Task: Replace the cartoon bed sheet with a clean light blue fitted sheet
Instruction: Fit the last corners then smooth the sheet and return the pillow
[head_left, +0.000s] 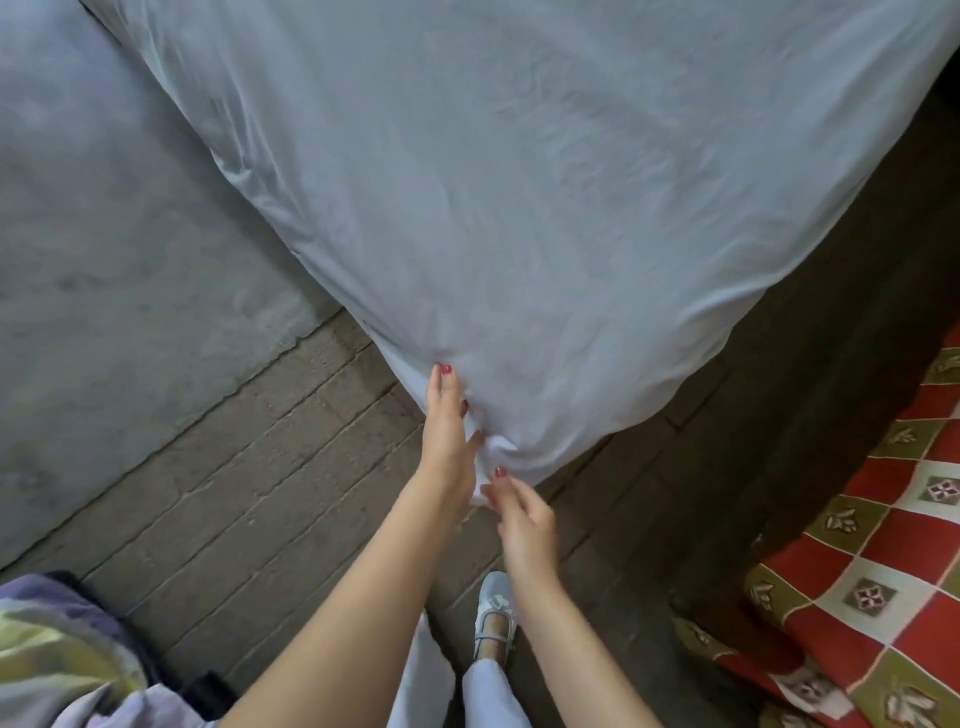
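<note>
You are looking down at one bed corner covered by one light blue fitted sheet (519, 182), which spreads away from your two hands and fills most of the view.

Your left hand (447, 431) reaches forward with a straight arm. Its fingers are extended and lie flat against the left side of the sheeted corner, one red-nailed fingertip pointing up the sheet. The thumb tucks toward a small fold of cloth; this grip is released, pressing rather than clasping.

Your right hand (519, 514) sits just below and to the right of the left one, nearer your body. Its fingers curl loosely, and thumb and forefinger meet at the lowest edge of the sheet where it hangs off the corner. You cannot tell for sure whether that grip is pinching the cloth or only touching it.

Below both hands stands one foot in a pale strapped shoe (496, 613) on a brick floor (270, 467). Far left of the grip lies one bundle of purple and yellow-green fabric (57, 654). Far right lies one red and olive checked blanket (878, 561).
</note>
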